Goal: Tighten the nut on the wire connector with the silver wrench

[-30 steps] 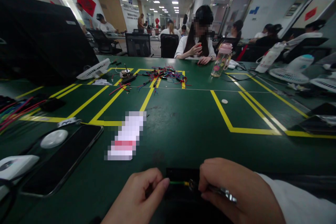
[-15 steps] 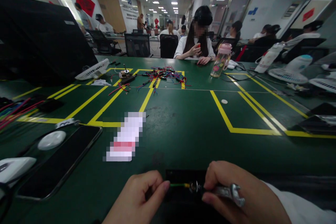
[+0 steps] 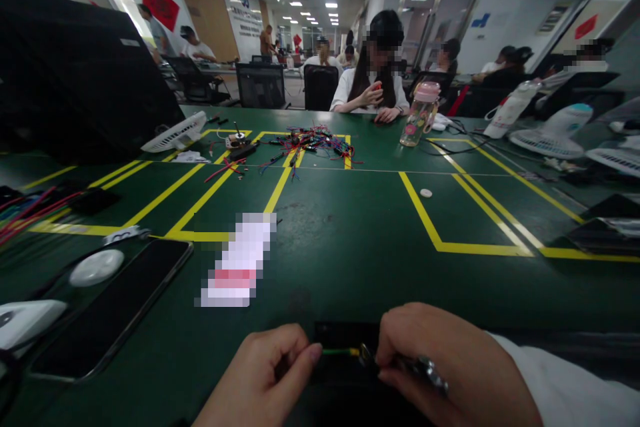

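At the bottom centre my left hand [image 3: 273, 370] pinches the end of a thin green wire [image 3: 337, 351] between thumb and forefinger. The wire's yellow end [image 3: 355, 351] meets a small round metal piece [image 3: 367, 354] beside my right fingertips. My right hand [image 3: 425, 360] is closed around a shiny metal tool [image 3: 430, 371], partly hidden by the fingers and looking like a wrench. A black object [image 3: 345, 333] lies under and behind both hands; its shape is unclear.
On the green table [image 3: 320, 267] are a phone [image 3: 120, 310], a white mouse-like object [image 3: 97, 267] and a pixelated paper [image 3: 240, 260]. Farther back lie tangled wires [image 3: 315, 141] and a bottle [image 3: 420, 113]. A person [image 3: 375, 80] sits opposite.
My right hand has shifted slightly left and the metal tool in it has turned, its end now lower and blurred. My left hand has barely moved.
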Available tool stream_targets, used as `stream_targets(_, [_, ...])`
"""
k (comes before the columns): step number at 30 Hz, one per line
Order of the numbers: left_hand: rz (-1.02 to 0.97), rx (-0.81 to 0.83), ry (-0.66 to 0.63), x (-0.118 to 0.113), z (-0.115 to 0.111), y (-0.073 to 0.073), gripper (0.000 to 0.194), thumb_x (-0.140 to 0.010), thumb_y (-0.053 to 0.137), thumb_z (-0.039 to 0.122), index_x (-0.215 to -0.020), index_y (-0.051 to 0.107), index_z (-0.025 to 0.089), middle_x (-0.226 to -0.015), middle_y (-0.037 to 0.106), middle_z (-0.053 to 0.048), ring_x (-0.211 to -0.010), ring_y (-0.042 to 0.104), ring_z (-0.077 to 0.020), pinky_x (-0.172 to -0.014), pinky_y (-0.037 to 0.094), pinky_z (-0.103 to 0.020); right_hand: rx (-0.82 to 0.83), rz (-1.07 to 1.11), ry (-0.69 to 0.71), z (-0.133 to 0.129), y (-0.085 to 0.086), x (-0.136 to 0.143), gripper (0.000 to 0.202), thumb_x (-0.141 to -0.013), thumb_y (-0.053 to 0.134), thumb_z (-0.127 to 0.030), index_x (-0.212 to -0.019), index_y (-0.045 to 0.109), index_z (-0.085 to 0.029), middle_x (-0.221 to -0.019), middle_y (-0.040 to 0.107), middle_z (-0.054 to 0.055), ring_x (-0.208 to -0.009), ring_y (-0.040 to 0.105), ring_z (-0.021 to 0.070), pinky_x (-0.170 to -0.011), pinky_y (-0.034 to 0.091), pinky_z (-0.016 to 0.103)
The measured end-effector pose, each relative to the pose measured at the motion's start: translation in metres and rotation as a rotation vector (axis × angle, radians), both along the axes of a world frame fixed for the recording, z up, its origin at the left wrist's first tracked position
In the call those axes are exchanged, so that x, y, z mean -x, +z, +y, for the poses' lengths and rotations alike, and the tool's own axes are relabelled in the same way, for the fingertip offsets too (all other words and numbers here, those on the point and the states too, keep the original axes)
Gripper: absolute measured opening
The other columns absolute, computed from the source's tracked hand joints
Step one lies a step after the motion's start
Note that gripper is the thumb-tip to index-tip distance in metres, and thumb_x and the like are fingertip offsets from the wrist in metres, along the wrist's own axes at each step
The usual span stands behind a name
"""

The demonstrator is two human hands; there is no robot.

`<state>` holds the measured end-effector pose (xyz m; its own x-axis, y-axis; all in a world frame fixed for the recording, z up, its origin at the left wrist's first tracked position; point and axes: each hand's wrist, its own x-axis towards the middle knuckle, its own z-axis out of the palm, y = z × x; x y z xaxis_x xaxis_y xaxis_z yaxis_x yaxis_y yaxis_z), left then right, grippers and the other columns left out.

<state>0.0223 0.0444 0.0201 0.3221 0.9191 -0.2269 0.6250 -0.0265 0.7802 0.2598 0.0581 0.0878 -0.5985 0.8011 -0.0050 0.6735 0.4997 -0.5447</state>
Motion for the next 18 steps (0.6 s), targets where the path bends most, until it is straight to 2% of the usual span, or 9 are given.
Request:
stream_targets(4, [0.002, 0.004, 0.006, 0.000, 0.001, 0.001, 0.041, -0.093, 0.043, 0.042, -0.060, 0.042, 0.019, -0.056, 0.044, 0.004, -0.054, 0.043, -0.0132, -0.050, 0.029, -0.023, 0.129, -0.063, 0.083, 0.005, 0.016, 0.002, 0.017, -0.075, 0.059, -0.006, -0.083, 0.056, -0.021, -0.082, 0.063, 0.000, -0.073, 0.055, 0.0171, -0.063, 0.040, 0.027])
stream_targets(7, [-0.002, 0.017, 0.007, -0.001, 0.000, 0.004, 0.040, -0.093, 0.042, 0.042, -0.061, 0.043, 0.019, -0.057, 0.045, 0.004, -0.055, 0.043, -0.0133, -0.050, 0.029, -0.022, 0.160, -0.069, 0.104, 0.008, 0.022, 0.001, 0.016, -0.076, 0.060, -0.007, -0.083, 0.057, -0.021, -0.082, 0.063, 0.000, -0.073, 0.056, 0.0166, -0.064, 0.040, 0.027])
stream_targets(12, [-0.017, 0.035, 0.003, -0.001, -0.002, 0.007, 0.038, -0.093, 0.043, 0.042, -0.063, 0.042, 0.019, -0.057, 0.043, 0.005, -0.054, 0.041, -0.0131, -0.050, 0.030, -0.022, 0.266, 0.104, -0.091, 0.006, 0.019, -0.008, 0.004, -0.087, 0.052, -0.020, -0.084, 0.053, -0.022, -0.075, 0.060, -0.002, -0.068, 0.056, 0.0150, -0.059, 0.042, 0.026])
stream_targets(14, [-0.018, 0.037, 0.005, -0.001, -0.002, 0.008, 0.037, -0.093, 0.043, 0.041, -0.062, 0.041, 0.019, -0.058, 0.042, 0.005, -0.054, 0.041, -0.0130, -0.050, 0.029, -0.023, 0.243, 0.139, -0.138, 0.001, 0.014, -0.010, 0.007, -0.090, 0.047, -0.023, -0.084, 0.052, -0.022, -0.073, 0.058, -0.002, -0.066, 0.055, 0.0152, -0.059, 0.043, 0.027])
stream_targets(18, [-0.020, 0.044, 0.007, -0.001, 0.000, 0.007, 0.037, -0.092, 0.044, 0.040, -0.062, 0.042, 0.019, -0.058, 0.041, 0.005, -0.055, 0.040, -0.0129, -0.050, 0.028, -0.023, 0.059, 0.126, -0.145, -0.007, -0.001, -0.009, 0.005, -0.084, 0.052, -0.019, -0.082, 0.054, -0.023, -0.073, 0.059, -0.001, -0.064, 0.054, 0.0168, -0.055, 0.039, 0.027])
